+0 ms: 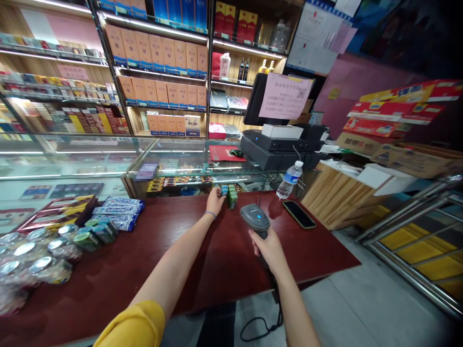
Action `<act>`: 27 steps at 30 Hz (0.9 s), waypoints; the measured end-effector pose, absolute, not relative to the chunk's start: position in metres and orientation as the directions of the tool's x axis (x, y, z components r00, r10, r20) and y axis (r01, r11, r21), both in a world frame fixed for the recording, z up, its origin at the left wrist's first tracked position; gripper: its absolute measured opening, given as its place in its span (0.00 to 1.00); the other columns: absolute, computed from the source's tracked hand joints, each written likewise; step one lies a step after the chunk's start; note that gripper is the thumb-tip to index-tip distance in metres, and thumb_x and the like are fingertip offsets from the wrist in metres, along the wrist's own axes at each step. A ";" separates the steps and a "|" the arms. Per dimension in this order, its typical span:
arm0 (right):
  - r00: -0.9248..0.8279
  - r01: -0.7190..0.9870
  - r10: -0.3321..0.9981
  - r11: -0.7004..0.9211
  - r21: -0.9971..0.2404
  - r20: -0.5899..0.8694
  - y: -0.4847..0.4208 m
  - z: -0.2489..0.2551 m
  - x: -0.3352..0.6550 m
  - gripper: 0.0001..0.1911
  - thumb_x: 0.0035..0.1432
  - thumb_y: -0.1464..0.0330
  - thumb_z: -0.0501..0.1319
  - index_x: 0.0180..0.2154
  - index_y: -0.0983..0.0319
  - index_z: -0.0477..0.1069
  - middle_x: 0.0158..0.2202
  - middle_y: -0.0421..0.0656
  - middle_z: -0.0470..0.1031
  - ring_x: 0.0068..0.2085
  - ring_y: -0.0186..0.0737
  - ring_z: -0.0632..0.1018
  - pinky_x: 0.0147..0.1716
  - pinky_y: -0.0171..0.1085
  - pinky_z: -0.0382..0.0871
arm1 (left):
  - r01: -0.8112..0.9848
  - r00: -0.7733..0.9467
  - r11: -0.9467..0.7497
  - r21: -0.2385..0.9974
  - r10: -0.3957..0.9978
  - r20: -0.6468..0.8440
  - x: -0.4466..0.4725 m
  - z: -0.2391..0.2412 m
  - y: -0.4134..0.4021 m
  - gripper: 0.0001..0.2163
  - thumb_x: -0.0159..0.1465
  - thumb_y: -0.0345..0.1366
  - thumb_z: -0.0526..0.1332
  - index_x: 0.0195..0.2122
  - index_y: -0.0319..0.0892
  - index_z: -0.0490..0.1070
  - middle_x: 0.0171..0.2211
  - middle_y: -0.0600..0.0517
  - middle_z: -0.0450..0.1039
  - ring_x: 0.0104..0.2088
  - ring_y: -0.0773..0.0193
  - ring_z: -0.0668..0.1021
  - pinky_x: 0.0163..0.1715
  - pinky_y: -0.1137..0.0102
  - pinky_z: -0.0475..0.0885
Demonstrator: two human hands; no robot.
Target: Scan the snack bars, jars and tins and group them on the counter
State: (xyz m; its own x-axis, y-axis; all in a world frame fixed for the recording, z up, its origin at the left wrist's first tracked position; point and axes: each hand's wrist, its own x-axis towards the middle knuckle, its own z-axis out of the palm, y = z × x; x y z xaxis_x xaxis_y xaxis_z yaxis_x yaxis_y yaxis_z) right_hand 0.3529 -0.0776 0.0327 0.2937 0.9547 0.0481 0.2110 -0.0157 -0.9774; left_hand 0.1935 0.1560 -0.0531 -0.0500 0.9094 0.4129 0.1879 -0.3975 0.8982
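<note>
My right hand (269, 248) grips a grey handheld barcode scanner (255, 215) by its handle, and a blue light glows on the scanner's top. Farther away and to the left, my left hand (214, 202) reaches to the far side of the dark red table (159, 260). Its fingers close around a small blue-green container (224, 190), partly hidden by the hand. Right beside it stand several small green containers (232, 196) in a row. The scanner's head is in front of these containers, to their right, without touching them.
A water bottle (290, 180) and a phone (299, 214) are on the table's right side. Jars (50, 270), blue-and-white packets (119, 212) and brown boxes (58, 214) fill its left. Behind are a glass counter (173, 159) and a monitor (255, 103). A cable (260, 327) hangs below.
</note>
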 end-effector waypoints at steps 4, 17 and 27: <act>0.290 0.203 0.956 -0.024 -0.979 0.037 -0.078 0.033 0.353 0.18 0.52 0.57 0.67 0.40 0.58 0.67 0.16 0.29 0.68 0.11 0.34 0.68 0.10 0.30 0.60 | 0.182 -0.029 -0.392 0.902 0.915 0.403 0.193 -0.055 0.158 0.12 0.58 0.25 0.66 0.41 0.42 0.68 0.39 0.50 0.72 0.39 0.63 0.77 0.46 0.63 0.75; 0.288 0.242 0.954 0.008 -0.970 0.080 -0.093 0.046 0.340 0.22 0.50 0.57 0.67 0.44 0.59 0.69 0.15 0.30 0.68 0.11 0.35 0.68 0.11 0.31 0.60 | 0.160 -0.053 -0.374 0.914 0.921 0.386 0.151 -0.032 0.103 0.17 0.60 0.28 0.65 0.50 0.40 0.71 0.43 0.46 0.72 0.40 0.61 0.78 0.45 0.62 0.77; 0.192 0.380 0.965 0.096 -0.920 0.180 -0.130 0.049 0.291 0.19 0.54 0.54 0.66 0.43 0.59 0.71 0.16 0.33 0.69 0.14 0.38 0.71 0.16 0.35 0.65 | 0.271 -0.115 -0.415 0.869 0.882 0.457 0.022 -0.020 -0.006 0.11 0.65 0.32 0.63 0.49 0.43 0.73 0.44 0.46 0.76 0.45 0.59 0.79 0.49 0.62 0.76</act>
